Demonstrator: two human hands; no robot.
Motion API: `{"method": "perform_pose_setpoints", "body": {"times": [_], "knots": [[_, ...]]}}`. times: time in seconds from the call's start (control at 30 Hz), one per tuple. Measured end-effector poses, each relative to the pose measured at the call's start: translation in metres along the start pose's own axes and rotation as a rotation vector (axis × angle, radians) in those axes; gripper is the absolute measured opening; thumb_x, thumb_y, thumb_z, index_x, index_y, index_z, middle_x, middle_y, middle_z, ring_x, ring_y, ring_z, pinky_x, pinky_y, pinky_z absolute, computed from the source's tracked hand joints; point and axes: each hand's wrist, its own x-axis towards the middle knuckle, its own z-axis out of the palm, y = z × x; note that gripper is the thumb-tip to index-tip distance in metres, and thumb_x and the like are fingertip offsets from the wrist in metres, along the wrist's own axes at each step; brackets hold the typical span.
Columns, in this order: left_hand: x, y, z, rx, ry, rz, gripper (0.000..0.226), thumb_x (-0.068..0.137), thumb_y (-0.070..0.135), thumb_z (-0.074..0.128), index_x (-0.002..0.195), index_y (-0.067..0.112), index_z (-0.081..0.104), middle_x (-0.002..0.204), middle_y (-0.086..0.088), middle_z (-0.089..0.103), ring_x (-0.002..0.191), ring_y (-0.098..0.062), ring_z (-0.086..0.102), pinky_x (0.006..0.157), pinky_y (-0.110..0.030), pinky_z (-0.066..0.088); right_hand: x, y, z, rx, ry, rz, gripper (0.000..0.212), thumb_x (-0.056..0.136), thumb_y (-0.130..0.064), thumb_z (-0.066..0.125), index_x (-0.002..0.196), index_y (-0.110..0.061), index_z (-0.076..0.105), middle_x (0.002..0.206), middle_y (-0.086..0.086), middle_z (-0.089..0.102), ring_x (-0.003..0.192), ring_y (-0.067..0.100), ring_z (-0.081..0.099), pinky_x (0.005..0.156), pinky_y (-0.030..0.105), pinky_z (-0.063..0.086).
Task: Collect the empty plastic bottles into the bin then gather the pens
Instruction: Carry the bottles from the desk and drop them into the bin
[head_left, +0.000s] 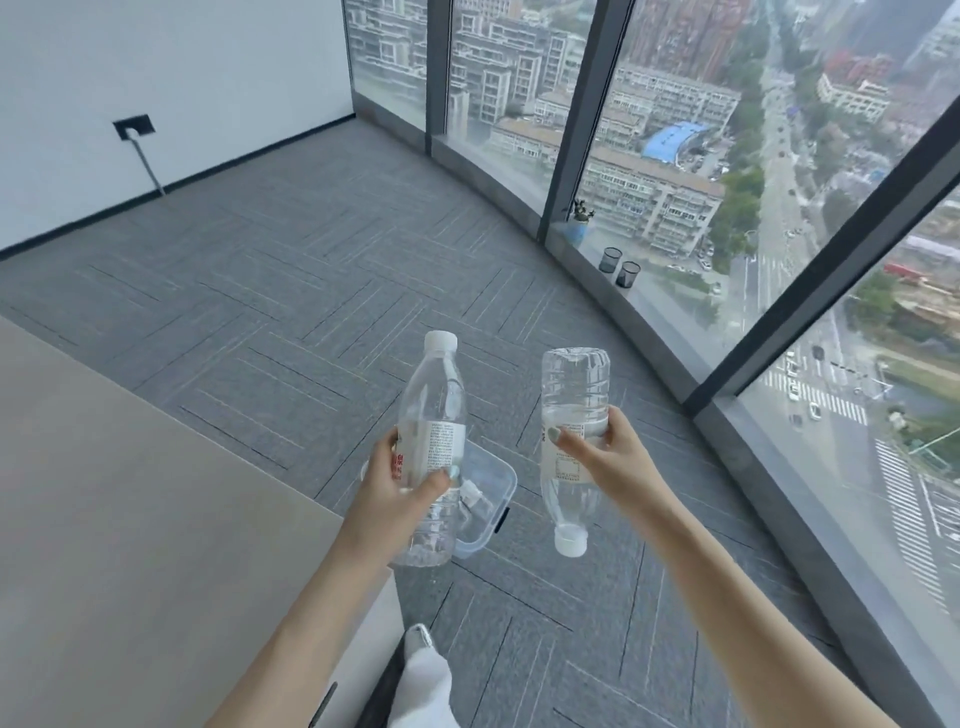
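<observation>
My left hand (397, 483) grips a clear plastic bottle (431, 415) around its label, cap pointing up and away. My right hand (605, 457) holds a second clear bottle (574, 395) upside down, its white cap toward the floor. Both bottles hang above a clear plastic bin (491, 486) on the carpet, between and below my hands. Another bottle (475, 501) lies inside that bin, only its cap and neck visible. A dark pen (323, 704) lies at the near edge of the beige table.
A beige table (130, 519) fills the lower left. Grey carpet runs to a curved window wall on the right. On the window ledge (660, 322) stand two black mesh pen cups (621, 267) and a small potted plant (579, 223). My leg and shoe show at the bottom.
</observation>
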Motion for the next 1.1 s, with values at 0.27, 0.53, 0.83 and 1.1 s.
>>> {"method": "perform_pose_setpoints", "body": {"times": [0.27,0.53,0.83,1.1], "knots": [[0.114,0.002,-0.024,0.041,0.075,-0.097,0.063,0.086,0.030,0.061,0.138,0.029,0.026,0.118,0.004,0.050,0.086,0.002,0.052,0.060,-0.019,0.038,0.123,0.000,0.035,-0.086,-0.065,0.056,0.046,0.082,-0.029,0.070,0.120,-0.022,0.045,0.106,-0.011,0.057,0.090,-0.004,0.055,0.066,0.014,0.042],[0.192,-0.016,-0.043,0.049,0.168,-0.318,0.063,0.086,0.032,0.060,0.138,0.021,0.026,0.112,0.004,0.049,0.077,0.001,0.051,0.056,-0.020,0.037,0.224,0.038,0.085,-0.248,-0.225,0.175,0.051,0.078,-0.028,0.074,0.119,-0.021,0.045,0.112,-0.003,0.057,0.092,0.009,0.058,0.066,0.016,0.044],[0.269,-0.095,-0.001,-0.221,0.419,-0.631,0.042,0.084,0.035,0.060,0.116,0.019,0.038,0.097,0.004,0.057,0.079,-0.010,0.058,0.062,-0.028,0.047,0.339,0.151,0.155,-0.426,-0.521,0.437,0.052,0.079,-0.033,0.073,0.118,-0.012,0.047,0.100,0.000,0.063,0.081,0.007,0.061,0.059,0.018,0.046],[0.317,-0.175,0.054,-0.494,0.637,-0.824,0.037,0.083,0.036,0.062,0.108,0.019,0.040,0.091,0.004,0.052,0.078,-0.010,0.052,0.061,-0.029,0.039,0.402,0.248,0.183,-0.570,-0.596,0.577,0.065,0.082,-0.034,0.070,0.128,-0.007,0.034,0.080,-0.002,0.049,0.059,0.005,0.042,0.050,0.019,0.037]]}}
